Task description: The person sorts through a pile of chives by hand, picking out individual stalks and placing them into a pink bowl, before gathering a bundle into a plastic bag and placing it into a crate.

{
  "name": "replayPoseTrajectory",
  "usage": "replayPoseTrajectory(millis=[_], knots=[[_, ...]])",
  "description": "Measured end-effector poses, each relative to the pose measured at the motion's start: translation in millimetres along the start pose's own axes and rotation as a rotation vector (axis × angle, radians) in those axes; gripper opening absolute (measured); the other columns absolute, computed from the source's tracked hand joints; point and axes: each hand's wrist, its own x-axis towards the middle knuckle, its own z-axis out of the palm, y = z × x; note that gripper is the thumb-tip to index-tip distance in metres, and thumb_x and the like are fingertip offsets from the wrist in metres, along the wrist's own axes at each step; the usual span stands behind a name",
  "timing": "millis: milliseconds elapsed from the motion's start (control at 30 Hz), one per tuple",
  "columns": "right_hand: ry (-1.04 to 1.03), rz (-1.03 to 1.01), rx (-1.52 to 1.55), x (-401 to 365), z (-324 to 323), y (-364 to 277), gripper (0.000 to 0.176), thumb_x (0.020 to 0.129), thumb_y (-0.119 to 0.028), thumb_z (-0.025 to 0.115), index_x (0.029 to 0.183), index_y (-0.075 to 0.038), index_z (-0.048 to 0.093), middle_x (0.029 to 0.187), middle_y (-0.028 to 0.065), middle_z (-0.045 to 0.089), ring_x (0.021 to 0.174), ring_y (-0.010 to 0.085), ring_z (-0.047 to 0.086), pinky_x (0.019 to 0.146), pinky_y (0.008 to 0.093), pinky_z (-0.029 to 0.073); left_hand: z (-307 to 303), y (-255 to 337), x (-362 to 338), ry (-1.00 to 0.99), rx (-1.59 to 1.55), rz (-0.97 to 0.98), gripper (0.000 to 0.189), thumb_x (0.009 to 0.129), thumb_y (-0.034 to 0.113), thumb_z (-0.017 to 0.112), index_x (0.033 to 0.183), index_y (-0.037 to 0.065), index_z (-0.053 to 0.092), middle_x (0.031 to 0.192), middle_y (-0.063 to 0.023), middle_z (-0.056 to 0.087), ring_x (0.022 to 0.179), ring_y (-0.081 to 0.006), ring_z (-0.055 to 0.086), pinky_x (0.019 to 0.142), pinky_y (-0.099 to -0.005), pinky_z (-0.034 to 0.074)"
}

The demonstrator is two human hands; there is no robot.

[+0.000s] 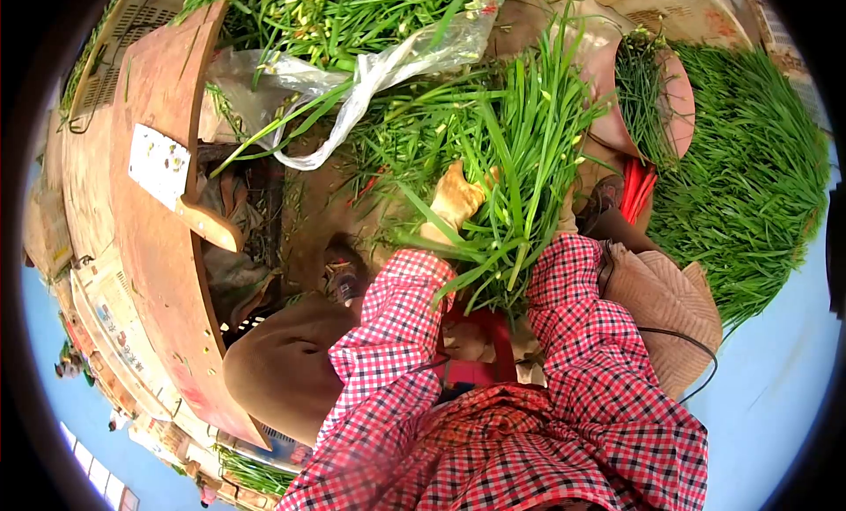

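Big green pile (749,167) fills the right side, leaves packed close. Long wooden board (154,273) runs down the left, slightly curved in this view. Plastic bag (397,69) at top centre, greens heaped at it, one handle looping down. Bundle of long green stems (529,150), some with pale buds, sits at centre between the two checked sleeves, tips pointing up and away from the wearer. Pink holder (608,97) just right of the bundle, thin dark stems inside. Knife (163,167) lies flat on the board, blade flecked with bits, wooden handle jutting past the edge. Right hand (456,198) at the bundle's left side, fingers curled, grasping stems. Left hand (567,213) mostly behind leaves at the right side; cannot tell its fingers. Red strips (638,189) below the holder.
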Motion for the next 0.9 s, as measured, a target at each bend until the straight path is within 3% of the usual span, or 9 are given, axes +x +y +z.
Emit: replayPoseTrajectory(millis=[200,300,433,500,633,733,767,833,900], knots=[[0.044,-0.055,-0.052,20.7,10.2,-10.0,0.047,0.097,-0.035,0.032,0.126,-0.001,0.048,0.121,0.0192,0.054,0.106,0.0295,0.057,0.089,0.0368,0.048,-2.2,19.3,21.4,-0.057,0.545,0.026,0.025,0.091,0.011,0.047,0.112,-0.002,0.049,0.109,-0.017,0.062,0.086,-0.0249,0.063,0.069,-0.0317,0.054],[0.058,-0.079,-0.109,30.1,19.8,-19.4,0.046,0.097,-0.034,0.034,0.124,-0.001,0.049,0.12,0.0198,0.055,0.106,0.0306,0.057,0.088,0.0374,0.048,14.3,-86.2,74.7,-0.066,0.305,0.135,0.037,0.093,0.027,0.045,0.119,0.001,0.047,0.119,-0.0255,0.054,0.097,-0.0335,0.06,0.077,-0.0393,0.052],[0.09,-0.129,-0.261,43.5,34.7,-39.2,0.044,0.096,-0.033,0.036,0.122,-0.001,0.051,0.117,0.0207,0.056,0.105,0.032,0.057,0.088,0.0382,0.047,3.0,30.0,50.3,0.138,0.508,0.127,0.054,0.08,0.045,0.064,0.113,0.003,0.056,0.099,-0.0194,0.065,0.093,-0.036,0.062,0.082,-0.04,0.049],[0.12,-0.187,-0.395,60.3,43.5,-54.6,0.043,0.095,-0.033,0.037,0.121,-0.001,0.051,0.116,0.0211,0.056,0.104,0.0327,0.057,0.087,0.0385,0.047,10.9,-14.1,99.7,0.299,0.554,0.506,0.067,0.079,0.057,0.062,0.087,-0.01,0.057,0.076,-0.0271,0.062,0.076,-0.042,0.061,0.066,-0.0445,0.05],[0.238,-0.363,-0.863,111.7,58.8,-96.3,0.041,0.094,-0.031,0.04,0.118,-0.001,0.053,0.113,0.0219,0.057,0.103,0.0341,0.057,0.086,0.0393,0.047,12.5,11.8,157.3,0.182,0.464,0.76,0.049,0.084,0.048,0.058,0.101,0.002,0.063,0.084,-0.0244,0.062,0.083,-0.0415,0.059,0.074,-0.0472,0.049],[0.345,-0.399,-1.191,155.2,67.1,-117.4,0.039,0.094,-0.031,0.042,0.117,-0.001,0.054,0.112,0.0225,0.058,0.103,0.0352,0.057,0.086,0.0398,0.047,1.2,64.6,148.9,0.379,0.797,0.31,0.048,0.094,0.037,0.042,0.133,0.008,0.043,0.118,-0.0238,0.055,0.104,-0.0297,0.057,0.094,-0.0437,0.045],[0.371,-0.383,-1.277,165.5,70.5,-120.8,0.039,0.094,-0.03,0.042,0.116,-0.001,0.055,0.111,0.0227,0.058,0.103,0.0356,0.057,0.086,0.04,0.047,-7.9,55.5,147.2,0.287,1.108,0.527,0.052,0.095,0.039,0.042,0.133,0.005,0.042,0.118,-0.0222,0.055,0.105,-0.0313,0.057,0.095,-0.0441,0.044],[0.404,-0.326,-1.397,178.1,73.6,-125.0,0.038,0.093,-0.03,0.044,0.115,-0.001,0.056,0.11,0.0231,0.059,0.102,0.0363,0.057,0.085,0.0404,0.047,-3.9,44.9,146.2,0.285,0.683,0.514,0.039,0.094,0.03,0.046,0.123,0.003,0.049,0.112,-0.0189,0.058,0.099,-0.0283,0.06,0.089,-0.0402,0.049],[0.424,-0.275,-1.468,184.6,74.3,-130.5,0.037,0.093,-0.029,0.045,0.114,-0.001,0.056,0.109,0.0235,0.06,0.102,0.037,0.057,0.085,0.0408,0.047,11.5,29.0,130.1,0.209,-0.308,0.535,0.027,0.093,0.022,0.05,0.112,0.002,0.055,0.106,-0.0155,0.061,0.092,-0.0252,0.063,0.083,-0.0364,0.054]])
